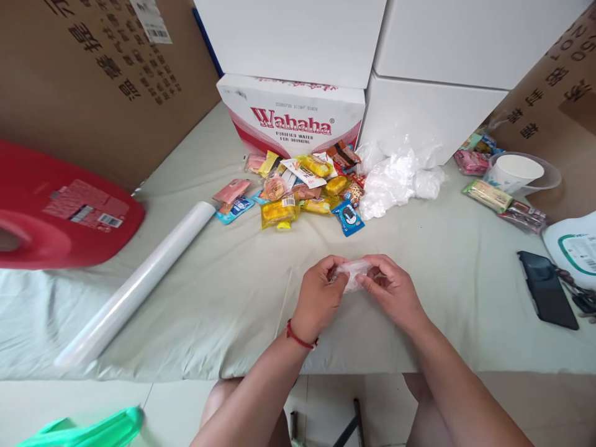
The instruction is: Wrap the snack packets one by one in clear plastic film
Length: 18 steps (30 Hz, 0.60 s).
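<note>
Between my two hands is a small crumpled clear plastic bag (354, 273), just above the cloth near the table's front. My left hand (323, 288) pinches its left side with thumb and fingers; a red cord bracelet circles that wrist. My right hand (391, 285) grips the other side, thumb pressed on the plastic. Whether anything is inside the bag cannot be made out. Beyond the hands lies a pile of wrapped snacks (279, 212) in yellow, blue and pink packets. Right of it sits a heap of crumpled clear plastic bags (395, 177).
A plastic film roll (139, 285) and red jug (69, 205) lie left. Behind stand a Wahaha carton (293, 118) and white boxes (437, 112). At right are a paper cup (514, 174), more packets (487, 194), a phone (548, 288) and a white bottle (575, 248).
</note>
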Available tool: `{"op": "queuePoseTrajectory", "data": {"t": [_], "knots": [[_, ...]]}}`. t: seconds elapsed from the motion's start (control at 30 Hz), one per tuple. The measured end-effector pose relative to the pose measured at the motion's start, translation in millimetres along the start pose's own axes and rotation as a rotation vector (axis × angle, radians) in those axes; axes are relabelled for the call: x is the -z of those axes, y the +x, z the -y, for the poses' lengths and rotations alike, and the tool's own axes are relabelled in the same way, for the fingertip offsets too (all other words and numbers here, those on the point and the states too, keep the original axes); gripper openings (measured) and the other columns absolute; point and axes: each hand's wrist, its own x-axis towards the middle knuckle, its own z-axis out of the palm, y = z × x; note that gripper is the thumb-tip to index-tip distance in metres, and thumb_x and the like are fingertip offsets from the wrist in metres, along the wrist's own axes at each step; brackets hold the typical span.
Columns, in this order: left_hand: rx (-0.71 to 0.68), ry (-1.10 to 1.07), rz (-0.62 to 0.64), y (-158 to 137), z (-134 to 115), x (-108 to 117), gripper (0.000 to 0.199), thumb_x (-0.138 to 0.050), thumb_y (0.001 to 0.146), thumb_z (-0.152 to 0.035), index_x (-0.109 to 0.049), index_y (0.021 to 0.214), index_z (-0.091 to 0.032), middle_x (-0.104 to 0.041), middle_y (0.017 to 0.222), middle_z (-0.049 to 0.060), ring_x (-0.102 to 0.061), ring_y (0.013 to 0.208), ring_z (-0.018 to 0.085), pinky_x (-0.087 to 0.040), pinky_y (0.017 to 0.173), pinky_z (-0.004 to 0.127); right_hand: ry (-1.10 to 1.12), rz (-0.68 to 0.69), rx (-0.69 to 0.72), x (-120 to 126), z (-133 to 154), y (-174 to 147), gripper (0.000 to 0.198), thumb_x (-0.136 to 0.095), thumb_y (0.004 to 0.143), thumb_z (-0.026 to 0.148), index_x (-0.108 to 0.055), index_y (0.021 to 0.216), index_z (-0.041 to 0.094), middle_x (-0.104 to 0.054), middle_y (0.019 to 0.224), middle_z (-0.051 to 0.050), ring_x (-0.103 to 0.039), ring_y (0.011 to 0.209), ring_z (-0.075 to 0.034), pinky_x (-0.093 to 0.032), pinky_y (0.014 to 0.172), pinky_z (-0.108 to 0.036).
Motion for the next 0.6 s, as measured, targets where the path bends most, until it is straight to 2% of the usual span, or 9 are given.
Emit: {"op": "queuePoseTrajectory", "data": {"t": [0.07,0.13,0.23,0.3,0.43,0.6], "knots": [[0.006,-0.114,-0.003,-0.3,-2.4,-1.5,0.027,-0.073,0.079,-0.038,-0.065,0.097,-0.02,-0.06,0.079,-0.002,-0.053,0.06,0.01,-0.04,0.054,0.023,0.071,-0.028,-0.093,-1.1,-2.9,4.7,0.019,-0.079,0.083,0.04,-0.076,0.095,0.025,-0.065,0.079,0.0,-0.055,0.063,-0.013,-0.046,0.056,-0.026],[0.032,-0.244,-0.021,-0.1,-5.4,-1.6,0.036,-0.073,0.081,-0.043,-0.06,0.105,-0.02,-0.062,0.089,0.0,-0.058,0.064,0.011,-0.042,0.054,0.023,0.202,-0.09,-0.177,0.7,-3.9,11.1,0.022,-0.081,0.08,0.043,-0.072,0.087,0.023,-0.056,0.065,0.004,-0.047,0.055,-0.01,-0.04,0.049,-0.023],[0.079,-0.298,-0.004,-0.1,-6.9,-1.1,0.039,-0.077,0.076,-0.038,-0.061,0.106,-0.018,-0.065,0.1,0.004,-0.059,0.069,0.01,-0.042,0.056,0.022,0.367,-0.236,-0.23,4.0,-2.1,18.1,0.03,-0.087,0.071,0.042,-0.068,0.082,0.021,-0.052,0.063,0.006,-0.043,0.053,-0.008,-0.035,0.046,-0.021],[0.085,-0.269,0.035,-0.3,-4.5,-1.8,0.043,-0.081,0.07,-0.032,-0.065,0.107,-0.016,-0.067,0.105,0.006,-0.057,0.07,0.009,-0.042,0.058,0.022,0.419,-0.284,-0.247,4.9,0.1,19.8,0.032,-0.089,0.069,0.041,-0.067,0.081,0.02,-0.051,0.061,0.006,-0.042,0.052,-0.007,-0.033,0.045,-0.02],[0.087,-0.225,0.042,-0.5,1.0,-5.9,0.045,-0.083,0.071,-0.039,-0.07,0.108,-0.016,-0.068,0.094,0.004,-0.054,0.068,0.01,-0.04,0.057,0.023,0.459,-0.251,-0.26,3.8,2.4,17.5,0.033,-0.089,0.067,0.039,-0.066,0.081,0.02,-0.054,0.065,0.006,-0.042,0.052,-0.007,-0.033,0.045,-0.021],[0.071,-0.218,0.03,-0.6,-0.1,-7.6,0.041,-0.083,0.071,-0.05,-0.073,0.09,-0.015,-0.065,0.075,0.001,-0.048,0.062,0.009,-0.035,0.055,0.024,0.41,-0.198,-0.242,2.8,1.5,10.0,0.03,-0.088,0.07,0.039,-0.067,0.082,0.02,-0.054,0.066,0.006,-0.04,0.052,-0.007,-0.032,0.045,-0.022]]}}
